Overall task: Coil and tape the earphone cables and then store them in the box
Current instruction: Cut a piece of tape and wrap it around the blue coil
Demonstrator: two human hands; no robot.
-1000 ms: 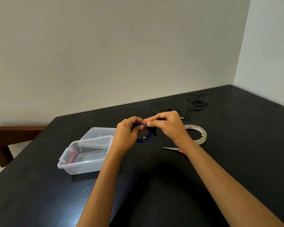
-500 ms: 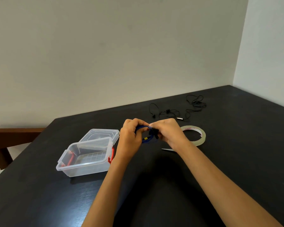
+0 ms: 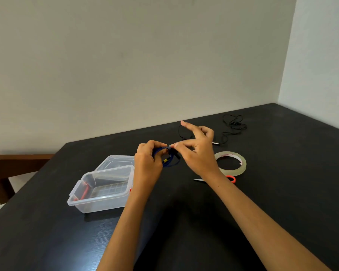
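Your left hand (image 3: 148,165) is wrapped around one coiled blue earphone cable (image 3: 169,160); your right hand (image 3: 196,151) pinches the coil's top between thumb and forefinger, other fingers splayed. One clear box (image 3: 104,189) sits just left of your left hand, its lid (image 3: 115,161) behind. Beyond your right hand lies one loose black earphone cable (image 3: 233,124); beside it, one tape roll (image 3: 231,163) and one pair of scissors (image 3: 230,178). All rest on a black table (image 3: 282,192) in a pale-walled corner.

There is a single view, from a camera worn on the person's head, looking forward and down across a black table (image 3: 282,192) toward the room's corner, where two pale walls meet. It sits close: both forearms run in from the bottom edge, and the hands meet near the middle of the frame. The wide lens takes in much wall above the table's far edge.
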